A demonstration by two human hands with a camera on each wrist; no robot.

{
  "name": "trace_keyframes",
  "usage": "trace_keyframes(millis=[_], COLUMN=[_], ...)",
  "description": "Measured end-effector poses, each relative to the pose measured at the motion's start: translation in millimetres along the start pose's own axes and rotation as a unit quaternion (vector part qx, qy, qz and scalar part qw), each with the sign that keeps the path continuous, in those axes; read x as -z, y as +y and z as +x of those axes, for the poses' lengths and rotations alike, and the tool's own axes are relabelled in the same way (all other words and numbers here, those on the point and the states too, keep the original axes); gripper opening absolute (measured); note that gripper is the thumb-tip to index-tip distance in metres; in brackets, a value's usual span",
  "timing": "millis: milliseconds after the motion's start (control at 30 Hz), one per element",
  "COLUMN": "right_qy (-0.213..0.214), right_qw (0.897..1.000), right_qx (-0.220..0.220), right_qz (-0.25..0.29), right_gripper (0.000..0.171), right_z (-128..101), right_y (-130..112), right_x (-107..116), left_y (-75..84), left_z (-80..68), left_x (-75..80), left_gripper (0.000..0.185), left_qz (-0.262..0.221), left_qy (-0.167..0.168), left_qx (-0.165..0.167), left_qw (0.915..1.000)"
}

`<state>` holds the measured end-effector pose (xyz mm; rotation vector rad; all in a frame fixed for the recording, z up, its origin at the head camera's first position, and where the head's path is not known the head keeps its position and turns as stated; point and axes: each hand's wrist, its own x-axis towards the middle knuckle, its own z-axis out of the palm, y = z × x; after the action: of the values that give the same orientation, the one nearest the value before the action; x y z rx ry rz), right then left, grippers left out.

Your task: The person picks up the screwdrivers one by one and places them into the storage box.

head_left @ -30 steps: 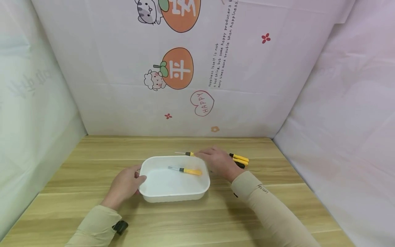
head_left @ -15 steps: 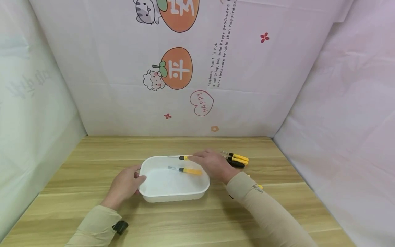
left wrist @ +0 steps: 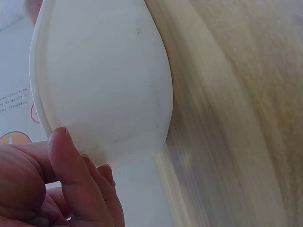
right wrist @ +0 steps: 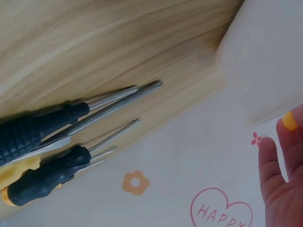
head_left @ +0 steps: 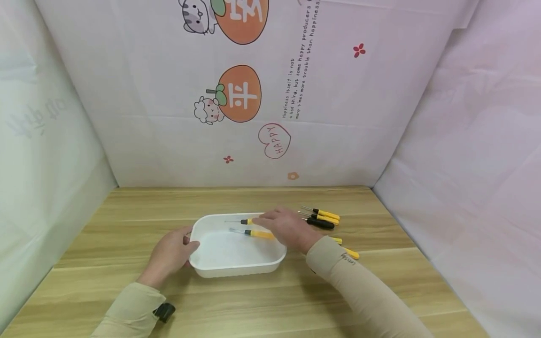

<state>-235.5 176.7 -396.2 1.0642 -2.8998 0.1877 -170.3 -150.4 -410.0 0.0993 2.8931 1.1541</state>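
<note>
A white plastic tray [head_left: 236, 265] sits mid-table. My left hand [head_left: 186, 245] grips its left rim, thumb on top; in the left wrist view the thumb [left wrist: 64, 156] presses the tray's wall [left wrist: 104, 80]. My right hand [head_left: 265, 219] hovers over the tray's far right part and holds a yellow-handled screwdriver [head_left: 242, 221], shaft pointing left. The handle's yellow end [right wrist: 289, 121] shows between the fingers [right wrist: 277, 179] in the right wrist view. Another yellow-handled screwdriver [head_left: 255, 233] lies inside the tray.
Three screwdrivers [head_left: 321, 218] lie side by side on the wooden table right of the tray, seen close as black grips and steel shafts [right wrist: 52, 127]. Another yellow handle [head_left: 350, 254] peeks out beside my right forearm. Printed sheets wall in the table on three sides.
My right hand has carried its screwdriver leftward and a little nearer, from above the tray's far rim to over the tray's inside. The left hand and tray have stayed put.
</note>
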Motion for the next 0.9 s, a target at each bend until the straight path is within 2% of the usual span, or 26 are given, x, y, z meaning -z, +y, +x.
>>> trace_keyframes(millis=[100,567,900], right_qy=[-0.003,-0.026,-0.04], right_qw=[1.0,0.996,0.993], right_qx=[0.003,0.057,0.075], right_qz=[0.004,-0.059,-0.085], right_gripper=[0.049,0.049,0.047], right_z=[-0.3,-1.6,-1.7], right_y=[-0.3,-5.1,-6.6], right_x=[0.1,5.1,4.3], left_y=[-0.1,-0.8,-1.8], left_z=[0.1,0.1,0.1], left_x=[-0.5,-0.7,-1.5], left_gripper=[0.054,0.054,0.054], left_qz=[-0.001,0.004,0.001], left_qy=[-0.001,0.0,0.0], left_qx=[0.001,0.0,0.003], left_qw=[1.0,1.0,1.0])
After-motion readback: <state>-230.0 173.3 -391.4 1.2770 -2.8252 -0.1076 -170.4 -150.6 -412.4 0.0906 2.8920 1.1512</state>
